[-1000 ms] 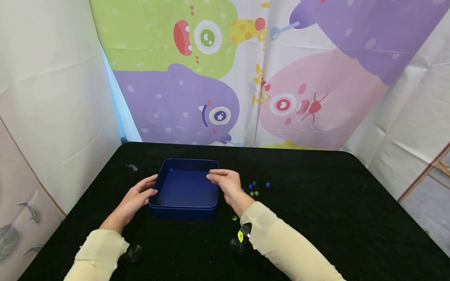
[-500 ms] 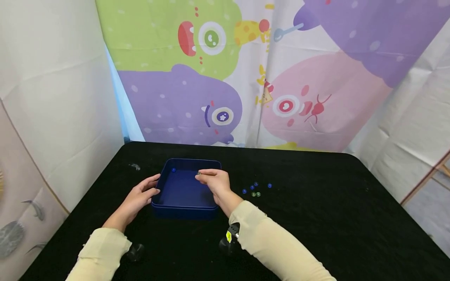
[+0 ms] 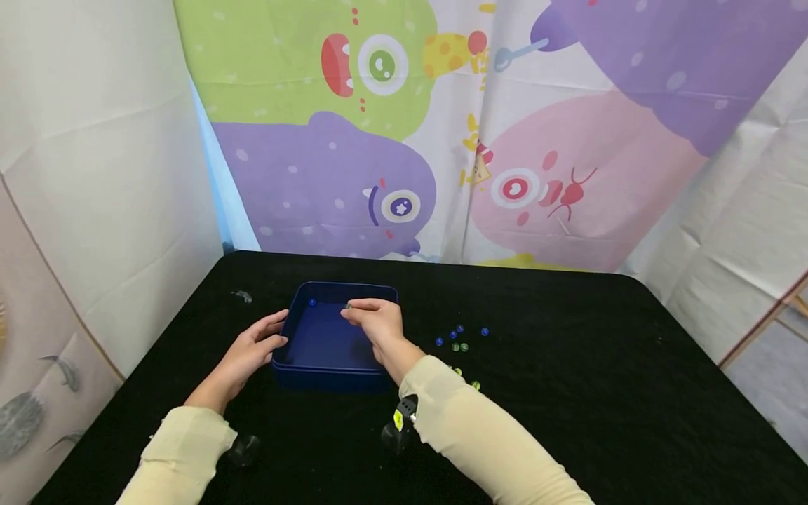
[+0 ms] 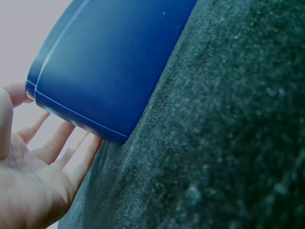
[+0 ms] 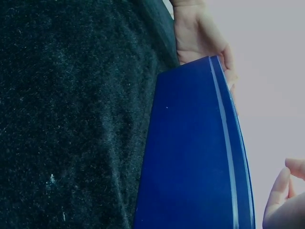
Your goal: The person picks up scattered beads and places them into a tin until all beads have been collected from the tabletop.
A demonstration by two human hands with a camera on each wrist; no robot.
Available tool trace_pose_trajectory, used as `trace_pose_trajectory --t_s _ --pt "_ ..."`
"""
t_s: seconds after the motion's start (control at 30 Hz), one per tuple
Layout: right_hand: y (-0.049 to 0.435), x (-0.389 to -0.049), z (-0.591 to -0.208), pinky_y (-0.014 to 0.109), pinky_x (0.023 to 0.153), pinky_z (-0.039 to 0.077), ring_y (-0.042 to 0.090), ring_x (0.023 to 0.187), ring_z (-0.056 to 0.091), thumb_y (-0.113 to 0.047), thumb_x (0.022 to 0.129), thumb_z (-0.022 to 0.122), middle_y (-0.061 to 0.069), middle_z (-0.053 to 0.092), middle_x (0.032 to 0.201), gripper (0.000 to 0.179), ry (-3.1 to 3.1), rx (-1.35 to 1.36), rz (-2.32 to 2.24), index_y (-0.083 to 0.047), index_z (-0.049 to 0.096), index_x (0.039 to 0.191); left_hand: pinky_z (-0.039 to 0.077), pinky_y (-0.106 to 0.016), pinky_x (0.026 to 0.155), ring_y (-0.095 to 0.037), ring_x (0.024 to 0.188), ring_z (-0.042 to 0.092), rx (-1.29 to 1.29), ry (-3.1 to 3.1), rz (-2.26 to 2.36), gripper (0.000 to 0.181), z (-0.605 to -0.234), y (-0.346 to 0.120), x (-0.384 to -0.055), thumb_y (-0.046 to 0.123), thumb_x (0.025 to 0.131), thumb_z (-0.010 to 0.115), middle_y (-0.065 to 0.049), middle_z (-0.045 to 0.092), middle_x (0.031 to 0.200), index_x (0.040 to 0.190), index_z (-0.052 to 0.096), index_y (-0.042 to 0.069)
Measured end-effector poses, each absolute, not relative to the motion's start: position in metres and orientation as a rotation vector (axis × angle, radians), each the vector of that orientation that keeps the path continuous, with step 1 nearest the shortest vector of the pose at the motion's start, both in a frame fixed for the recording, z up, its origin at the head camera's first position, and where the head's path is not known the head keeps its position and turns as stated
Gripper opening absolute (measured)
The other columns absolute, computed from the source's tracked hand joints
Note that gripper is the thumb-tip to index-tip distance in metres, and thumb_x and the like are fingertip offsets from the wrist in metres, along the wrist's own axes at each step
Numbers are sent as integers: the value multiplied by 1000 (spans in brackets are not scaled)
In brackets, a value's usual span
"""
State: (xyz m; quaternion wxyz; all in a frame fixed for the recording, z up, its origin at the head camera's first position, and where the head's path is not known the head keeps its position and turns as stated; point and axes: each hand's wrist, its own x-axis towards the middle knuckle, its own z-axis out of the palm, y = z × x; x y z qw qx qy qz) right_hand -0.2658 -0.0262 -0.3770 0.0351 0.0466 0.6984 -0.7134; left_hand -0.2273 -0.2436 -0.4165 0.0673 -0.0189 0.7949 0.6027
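Observation:
In the head view a dark blue open box [image 3: 334, 382] stands on the black table. One blue marble [image 3: 312, 302] lies inside its far left corner. My left hand [image 3: 254, 344] rests against the box's left side, fingers nearly straight, thumb at the rim; the left wrist view shows the fingers [image 4: 57, 143] along the outer wall. Over the inside of the box, my right hand [image 3: 379, 330] pinches a small marble [image 3: 348, 306], greenish and mostly hidden by thumb and fingertips. In the right wrist view only part of that hand [image 5: 288, 195] shows, beyond the box edge.
Several blue marbles [image 3: 453, 334] and green marbles [image 3: 456, 347] lie right of the box. Yellow-green marbles [image 3: 476, 385] sit close by my right sleeve. A pale mark [image 3: 242, 297] is on the cloth at the left. A printed curtain [image 3: 353, 189] hangs behind the table.
My right hand has moved left from the box's right rim to over its inside, still pinching the marble. Yellow-green marbles by the sleeve have come into view. The left hand stays at the box.

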Motion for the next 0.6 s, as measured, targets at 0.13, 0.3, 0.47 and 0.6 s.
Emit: trace_pose_trajectory --t_s 0.13,0.3,0.47,0.6 --pt "-26 -266 -377 39 89 49 16 76 66 -4 75 75 6 70 89 23 2141 144 -2207 2 72 97 32 -53 102 -41 129 31 -46 2387 1828 59 -416 -245 -227 19 95 47 -23 24 147 148 22 13" --pt "-22 -267 -375 39 89 49 18 76 66 -4 76 75 7 70 89 19 2137 149 -2214 0 72 94 32 -54 102 -41 129 31 -43 2388 1832 59 -416 -245 -227 18 95 47 -23 24 147 148 22 12" --pt "-17 -266 -376 41 92 46 18 77 66 -6 77 74 7 69 90 18 2145 144 -2196 -1 72 94 31 -55 102 -41 129 31 -45 2395 1820 59 -417 -245 -227 19 95 47 -23 24 147 148 22 13" --pt "-10 -263 -375 42 94 44 20 80 66 -8 77 75 6 69 91 20 2149 137 -2162 -1 72 95 30 -56 102 -42 129 30 -51 2400 1809 59 -416 -245 -227 19 95 47 -23 24 147 148 22 14"
